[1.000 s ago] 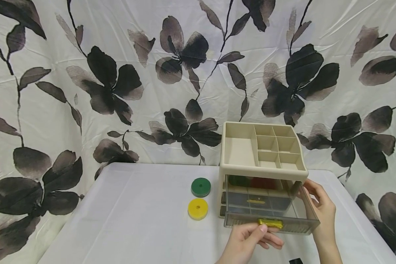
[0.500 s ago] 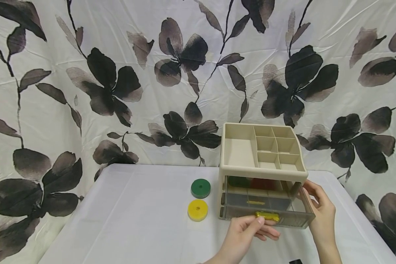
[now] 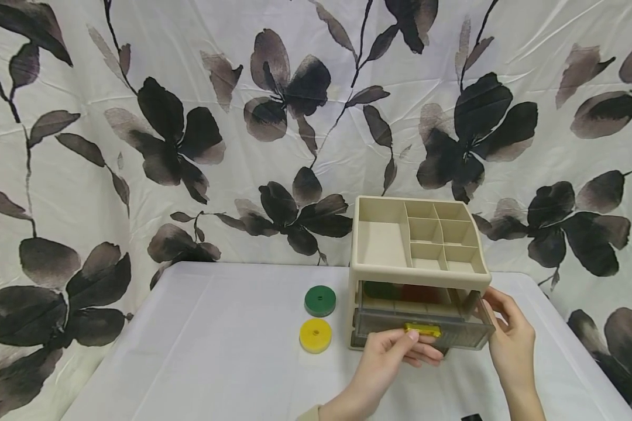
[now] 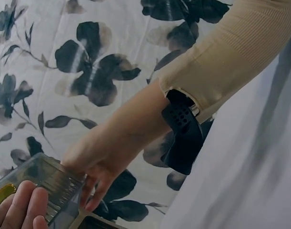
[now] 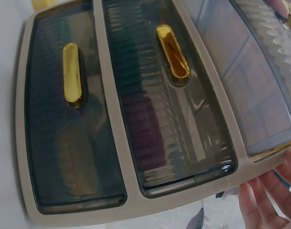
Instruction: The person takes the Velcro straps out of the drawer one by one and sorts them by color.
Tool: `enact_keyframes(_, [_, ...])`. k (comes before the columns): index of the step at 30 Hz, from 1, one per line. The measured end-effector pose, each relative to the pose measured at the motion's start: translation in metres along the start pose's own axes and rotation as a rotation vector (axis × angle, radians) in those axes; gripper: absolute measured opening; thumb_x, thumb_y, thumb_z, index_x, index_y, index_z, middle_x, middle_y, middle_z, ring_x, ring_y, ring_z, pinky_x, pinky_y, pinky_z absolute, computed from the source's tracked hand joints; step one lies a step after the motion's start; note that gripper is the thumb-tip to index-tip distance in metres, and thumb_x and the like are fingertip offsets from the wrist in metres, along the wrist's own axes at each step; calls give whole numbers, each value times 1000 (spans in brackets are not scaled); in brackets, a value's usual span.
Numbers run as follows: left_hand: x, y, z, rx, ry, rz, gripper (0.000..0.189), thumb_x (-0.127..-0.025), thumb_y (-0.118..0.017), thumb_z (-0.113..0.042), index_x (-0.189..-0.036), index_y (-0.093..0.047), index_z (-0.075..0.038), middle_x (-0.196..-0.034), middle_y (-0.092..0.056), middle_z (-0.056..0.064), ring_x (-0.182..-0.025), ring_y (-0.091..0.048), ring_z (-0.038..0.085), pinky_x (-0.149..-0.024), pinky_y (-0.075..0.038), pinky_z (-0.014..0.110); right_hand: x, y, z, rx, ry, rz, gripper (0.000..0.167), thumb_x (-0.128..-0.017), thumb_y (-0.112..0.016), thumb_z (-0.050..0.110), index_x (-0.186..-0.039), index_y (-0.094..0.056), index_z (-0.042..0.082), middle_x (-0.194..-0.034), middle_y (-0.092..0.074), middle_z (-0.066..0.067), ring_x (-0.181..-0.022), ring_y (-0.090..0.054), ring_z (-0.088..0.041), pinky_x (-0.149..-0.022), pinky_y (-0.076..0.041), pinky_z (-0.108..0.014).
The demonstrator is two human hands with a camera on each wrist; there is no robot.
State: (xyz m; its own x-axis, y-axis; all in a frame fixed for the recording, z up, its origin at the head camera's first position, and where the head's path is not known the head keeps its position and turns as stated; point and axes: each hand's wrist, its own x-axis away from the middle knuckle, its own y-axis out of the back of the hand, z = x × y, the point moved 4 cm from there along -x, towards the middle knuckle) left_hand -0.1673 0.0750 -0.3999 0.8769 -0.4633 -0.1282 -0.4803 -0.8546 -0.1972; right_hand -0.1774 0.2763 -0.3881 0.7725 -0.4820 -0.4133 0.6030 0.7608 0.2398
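Note:
A cream desktop organizer stands at the right of the table, its smoky clear top drawer partly out. My left hand pinches that drawer's gold handle, thumb above and fingers beneath. In the left wrist view, the fingers of this hand lie by the handle. My right hand rests against the organizer's right side, its fingertips touching the frame in the right wrist view. Inside the organizer, green and red shapes show dimly behind the drawer. Two lower drawers with gold handles are closed.
A green disc and a yellow disc lie left of the organizer on the white tabletop. A floral cloth hangs behind. A small black object shows at the bottom edge.
The top drawer has slid back into the organizer, my left hand moving with its handle away from me and slightly left. The right hand stays at the side.

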Motion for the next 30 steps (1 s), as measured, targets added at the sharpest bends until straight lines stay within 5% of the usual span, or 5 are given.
enact_keyframes(20, [-20, 4, -3, 2, 8, -38, 41, -98, -51, -30, -109, -68, 5, -99, -69, 29, -89, -73, 27, -74, -56, 22, 1, 1, 1, -3, 67, -23, 29, -93, -60, 5, -120, -62, -3, -102, -58, 29, -97, -56, 8, -78, -44, 0])
enact_keyframes(30, [-28, 7, -4, -3, 52, -63, 37, -98, -51, -32, -107, -70, -1, -101, -72, 22, -83, -73, 12, -74, -55, 23, 1, 1, 3, -23, 77, -24, 27, -93, -57, 0, -119, -61, -5, -102, -57, 29, -95, -57, 8, -75, -47, -2])
